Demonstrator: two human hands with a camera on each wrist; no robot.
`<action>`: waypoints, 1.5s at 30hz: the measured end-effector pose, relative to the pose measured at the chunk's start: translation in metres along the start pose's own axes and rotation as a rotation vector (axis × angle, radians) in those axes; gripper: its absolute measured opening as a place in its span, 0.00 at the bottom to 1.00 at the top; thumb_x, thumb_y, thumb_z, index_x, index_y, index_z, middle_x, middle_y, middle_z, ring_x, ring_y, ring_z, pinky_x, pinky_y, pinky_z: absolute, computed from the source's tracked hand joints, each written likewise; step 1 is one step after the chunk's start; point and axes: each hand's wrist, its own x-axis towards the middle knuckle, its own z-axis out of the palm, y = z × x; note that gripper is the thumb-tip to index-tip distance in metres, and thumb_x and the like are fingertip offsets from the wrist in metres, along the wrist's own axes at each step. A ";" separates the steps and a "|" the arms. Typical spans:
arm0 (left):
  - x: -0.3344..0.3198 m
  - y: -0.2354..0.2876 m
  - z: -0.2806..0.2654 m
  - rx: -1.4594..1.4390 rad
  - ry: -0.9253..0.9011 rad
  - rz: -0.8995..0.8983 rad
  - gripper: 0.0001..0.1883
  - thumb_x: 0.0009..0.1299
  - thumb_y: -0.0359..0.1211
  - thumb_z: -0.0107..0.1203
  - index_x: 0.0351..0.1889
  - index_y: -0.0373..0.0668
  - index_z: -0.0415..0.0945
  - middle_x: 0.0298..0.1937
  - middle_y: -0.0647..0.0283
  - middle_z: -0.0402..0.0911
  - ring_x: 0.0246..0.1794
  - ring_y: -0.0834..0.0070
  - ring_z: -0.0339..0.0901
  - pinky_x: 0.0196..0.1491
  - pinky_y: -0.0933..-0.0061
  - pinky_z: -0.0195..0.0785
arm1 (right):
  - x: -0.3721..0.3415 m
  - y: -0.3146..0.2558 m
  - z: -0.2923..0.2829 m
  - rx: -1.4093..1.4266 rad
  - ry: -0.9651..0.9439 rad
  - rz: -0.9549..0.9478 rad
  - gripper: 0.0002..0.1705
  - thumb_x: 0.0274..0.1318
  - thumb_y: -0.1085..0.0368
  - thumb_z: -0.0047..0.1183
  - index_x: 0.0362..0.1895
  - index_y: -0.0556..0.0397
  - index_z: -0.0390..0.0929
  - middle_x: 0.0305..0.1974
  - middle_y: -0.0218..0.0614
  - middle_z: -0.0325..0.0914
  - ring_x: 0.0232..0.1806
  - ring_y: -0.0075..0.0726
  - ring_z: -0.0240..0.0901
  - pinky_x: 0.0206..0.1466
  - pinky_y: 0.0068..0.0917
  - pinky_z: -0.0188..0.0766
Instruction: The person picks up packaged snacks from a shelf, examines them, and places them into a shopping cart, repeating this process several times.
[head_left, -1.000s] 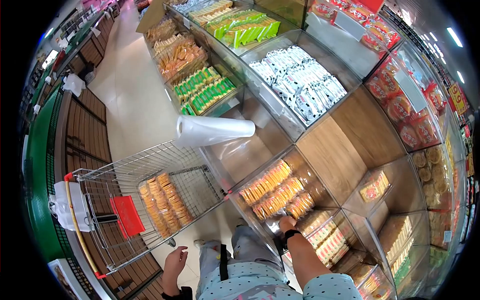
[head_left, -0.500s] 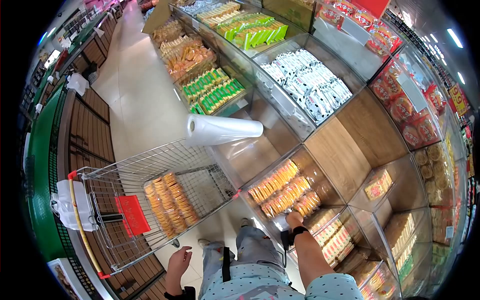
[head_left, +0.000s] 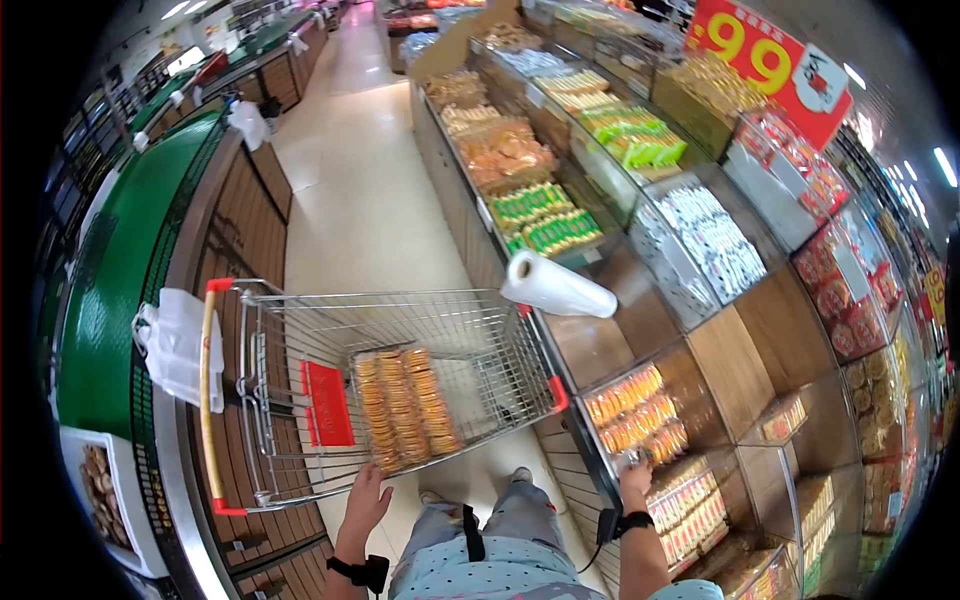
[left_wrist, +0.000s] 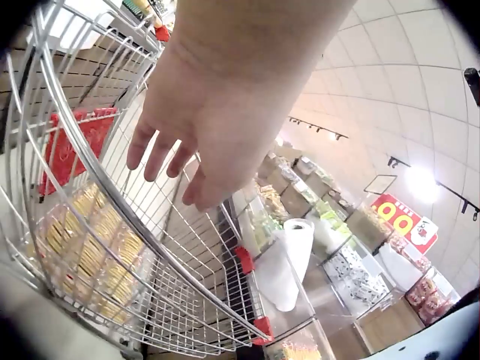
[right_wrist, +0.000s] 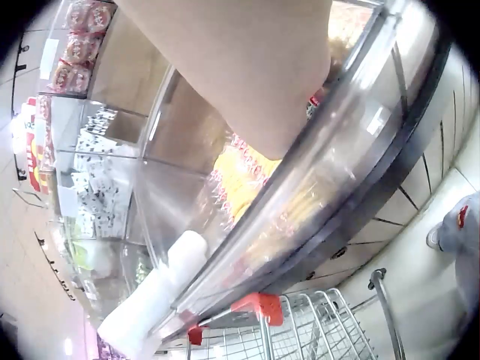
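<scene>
Beside the near rim of the shopping cart [head_left: 385,490], my left hand [head_left: 368,500] has its fingers loosely extended; the left wrist view shows the hand [left_wrist: 206,127] over the cart's side with nothing in its grasp. One clear pack of round biscuits in rows [head_left: 403,408] lies in the cart. My right hand [head_left: 635,484] reaches into a clear-walled bin at the near edge of its biscuit packs [head_left: 637,405]. In the right wrist view, that hand's fingers are hidden behind the bin wall, over yellow packs [right_wrist: 241,176]; whether they grip one cannot be told.
A plastic bag roll [head_left: 560,285] stands at the display's corner beside the cart. More snack bins [head_left: 700,240] stretch away at the right. A white bag [head_left: 183,345] hangs by the cart handle, next to a green-topped counter [head_left: 130,260]. A tiled aisle [head_left: 350,190] runs ahead.
The head view has swung, so the bins and cart appear farther right. My left hand has come up to the cart's near rim. My right hand remains at the same biscuit bin.
</scene>
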 end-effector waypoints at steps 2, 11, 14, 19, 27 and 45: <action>-0.007 -0.024 -0.008 -0.022 0.023 0.011 0.13 0.54 0.31 0.48 0.38 0.41 0.66 0.47 0.52 0.60 0.45 0.57 0.62 0.45 0.67 0.59 | -0.019 -0.006 -0.001 0.059 0.221 -0.080 0.21 0.36 0.64 0.46 0.40 0.54 0.62 0.40 0.46 0.63 0.40 0.49 0.62 0.40 0.38 0.62; -0.008 -0.104 -0.024 -0.211 0.155 0.030 0.03 0.54 0.27 0.45 0.26 0.40 0.68 0.34 0.57 0.68 0.33 0.61 0.67 0.35 0.67 0.61 | -0.102 -0.063 0.007 0.281 0.459 -0.559 0.24 0.35 0.74 0.44 0.44 0.62 0.59 0.48 0.54 0.53 0.51 0.55 0.49 0.52 0.37 0.49; -0.008 -0.107 -0.032 -0.274 0.128 -0.051 0.03 0.53 0.27 0.45 0.25 0.41 0.69 0.30 0.59 0.69 0.29 0.62 0.67 0.31 0.67 0.61 | -0.115 -0.084 0.021 0.276 0.338 -0.693 0.23 0.35 0.74 0.43 0.43 0.60 0.60 0.49 0.54 0.53 0.50 0.55 0.49 0.52 0.38 0.49; 0.000 -0.128 -0.025 -0.228 0.264 0.028 0.06 0.51 0.25 0.44 0.27 0.44 0.69 0.20 0.62 0.69 0.25 0.64 0.67 0.32 0.66 0.59 | -0.136 -0.144 0.020 0.201 0.312 -0.952 0.25 0.30 0.76 0.44 0.42 0.58 0.61 0.48 0.53 0.55 0.46 0.55 0.54 0.49 0.39 0.53; 0.015 -0.132 -0.019 -0.123 0.288 -0.277 0.09 0.49 0.25 0.46 0.30 0.42 0.69 0.20 0.62 0.70 0.26 0.66 0.66 0.40 0.67 0.56 | -0.131 -0.256 0.057 0.178 -0.067 -1.253 0.18 0.33 0.73 0.44 0.37 0.59 0.65 0.43 0.49 0.60 0.44 0.53 0.58 0.45 0.36 0.57; 0.055 -0.138 -0.001 0.238 0.186 -0.688 0.09 0.42 0.26 0.46 0.23 0.44 0.69 0.20 0.63 0.69 0.32 0.67 0.64 0.47 0.63 0.49 | -0.065 -0.503 0.288 -0.356 -0.687 -1.046 0.19 0.40 0.61 0.42 0.39 0.58 0.63 0.31 0.47 0.70 0.33 0.46 0.68 0.34 0.39 0.64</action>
